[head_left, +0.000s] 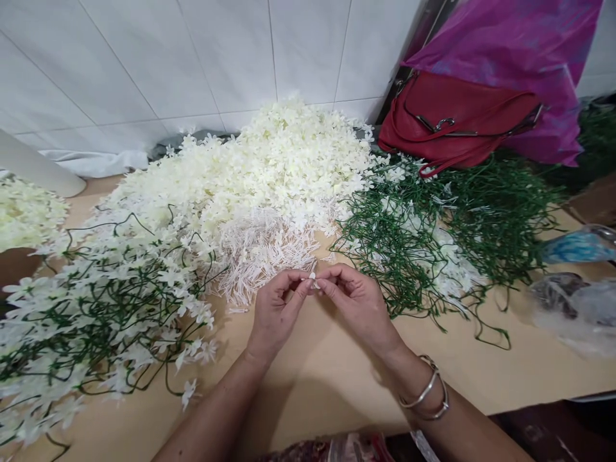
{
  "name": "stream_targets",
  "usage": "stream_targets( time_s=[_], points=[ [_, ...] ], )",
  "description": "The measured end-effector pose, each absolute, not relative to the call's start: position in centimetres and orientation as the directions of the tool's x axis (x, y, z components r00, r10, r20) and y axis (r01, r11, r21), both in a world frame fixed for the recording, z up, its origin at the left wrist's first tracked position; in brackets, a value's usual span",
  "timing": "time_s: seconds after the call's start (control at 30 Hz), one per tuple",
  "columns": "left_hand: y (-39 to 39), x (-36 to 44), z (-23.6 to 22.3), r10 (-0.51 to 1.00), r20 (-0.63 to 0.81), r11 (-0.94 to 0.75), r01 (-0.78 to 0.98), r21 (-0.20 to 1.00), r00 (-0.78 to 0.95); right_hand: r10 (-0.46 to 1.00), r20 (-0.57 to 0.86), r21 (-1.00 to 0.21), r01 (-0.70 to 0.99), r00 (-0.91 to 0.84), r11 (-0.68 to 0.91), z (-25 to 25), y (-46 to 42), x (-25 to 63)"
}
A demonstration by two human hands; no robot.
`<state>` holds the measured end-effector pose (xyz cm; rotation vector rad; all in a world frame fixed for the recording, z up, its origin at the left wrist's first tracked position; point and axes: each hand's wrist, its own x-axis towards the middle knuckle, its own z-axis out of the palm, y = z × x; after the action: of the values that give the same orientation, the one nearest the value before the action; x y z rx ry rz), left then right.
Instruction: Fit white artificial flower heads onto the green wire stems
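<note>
My left hand [278,307] and my right hand [355,301] meet over the table, thumbs and forefingers pinched together. Between their fingertips is a small white flower piece [312,277], too small to make out fully. Just beyond the hands lies a pile of thin white stamens [269,250]. Behind that rises a large heap of cream-white artificial blossoms [289,154]. Green plastic stems [385,250] lie tangled right of my right hand, with some white pieces among them. To the left, white flowers on green stems [120,308] form another pile.
A red handbag [462,122] and a purple plastic bag [520,51] are at the back right, by the tiled wall [231,51]. Clear plastic packaging [577,314] lies at the right of the wooden table [327,385]. A pale cylinder [38,167] stands at the left.
</note>
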<state>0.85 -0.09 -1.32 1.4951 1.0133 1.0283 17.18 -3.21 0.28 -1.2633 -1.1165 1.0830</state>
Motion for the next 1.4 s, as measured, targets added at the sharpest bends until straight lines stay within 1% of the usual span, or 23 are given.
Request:
stream_targets(
  time_s=[0.13,0.23,0.27,0.33,0.43,0.5,0.53,0.6,0.63,0.7,0.73,0.8,0.87,0.93,1.0,1.13,1.27,1.4],
  points=[
    [0.1,0.8,-1.5,0.976,0.088,-0.102,0.060,0.993,0.200,0.965,0.133,-0.981,0.169,0.227,0.095,0.6,-3.3,17.9],
    [0.2,1.1,-1.4,0.994,0.041,-0.037,-0.039,0.999,0.106,0.935,0.230,-0.929,0.347,0.272,0.128,1.5,-3.2,19.4],
    [0.3,1.2,-1.3,0.996,0.027,-0.021,-0.077,0.997,0.089,0.934,0.262,-0.888,0.439,0.243,0.135,2.0,-3.0,19.9],
    [0.3,1.4,-1.2,0.997,0.015,-0.005,-0.130,0.991,0.078,0.954,0.277,-0.773,0.617,0.117,0.148,2.7,-2.5,20.7],
    [0.3,1.6,-1.2,0.997,0.021,-0.011,-0.139,0.990,0.071,0.964,0.263,-0.532,0.826,-0.049,0.187,3.3,-1.2,21.0],
    [0.2,1.6,-1.3,0.998,0.028,-0.020,-0.124,0.992,0.063,0.965,0.226,-0.378,0.902,-0.130,0.210,3.1,-0.2,20.7],
    [0.2,1.6,-1.3,0.998,0.031,-0.023,-0.118,0.993,0.059,0.967,0.195,-0.322,0.921,-0.163,0.220,2.9,0.3,20.5],
    [0.2,1.6,-1.4,0.998,0.033,-0.028,-0.104,0.994,0.054,0.969,0.157,-0.259,0.939,-0.188,0.225,2.5,1.0,20.1],
    [0.2,1.6,-1.4,0.998,0.037,-0.031,-0.095,0.995,0.054,0.969,0.164,-0.253,0.942,-0.183,0.221,2.3,1.1,20.0],
    [0.1,1.6,-1.4,0.997,0.049,-0.045,-0.078,0.996,0.052,0.962,0.230,-0.292,0.932,-0.150,0.215,2.2,1.1,20.0],
    [0.1,1.6,-1.3,0.997,0.055,-0.052,-0.069,0.996,0.049,0.954,0.274,-0.336,0.917,-0.124,0.215,2.3,0.8,20.0],
    [0.0,1.6,-1.1,0.997,0.066,-0.064,-0.045,0.997,0.036,0.940,0.336,-0.460,0.859,-0.064,0.224,2.8,0.0,20.1],
    [0.0,1.6,-1.0,0.997,0.072,-0.071,-0.016,0.997,0.023,0.942,0.335,-0.610,0.759,-0.013,0.228,3.5,-1.0,19.8],
    [0.0,1.6,-0.9,0.997,0.077,-0.077,0.002,0.997,0.021,0.955,0.295,-0.759,0.608,0.006,0.231,4.0,-2.0,19.2],
    [0.0,1.6,-1.0,0.996,0.088,-0.088,-0.007,0.996,0.029,0.961,0.275,-0.839,0.497,0.038,0.220,4.2,-2.7,18.2],
    [0.0,1.6,-1.1,0.992,0.119,-0.118,-0.023,0.993,0.051,0.963,0.246,-0.902,0.389,0.107,0.187,3.4,-3.0,16.2],
    [-0.2,1.5,-1.2,0.988,0.136,-0.136,-0.001,0.991,0.068,0.958,0.182,-0.932,0.348,0.221,0.097,2.6,-2.8,15.4],
    [-0.2,1.4,-1.7,0.983,0.157,-0.161,0.032,0.987,0.095,0.966,0.109,-0.956,0.292,0.235,0.037,2.1,-2.5,15.7]
  ],
)
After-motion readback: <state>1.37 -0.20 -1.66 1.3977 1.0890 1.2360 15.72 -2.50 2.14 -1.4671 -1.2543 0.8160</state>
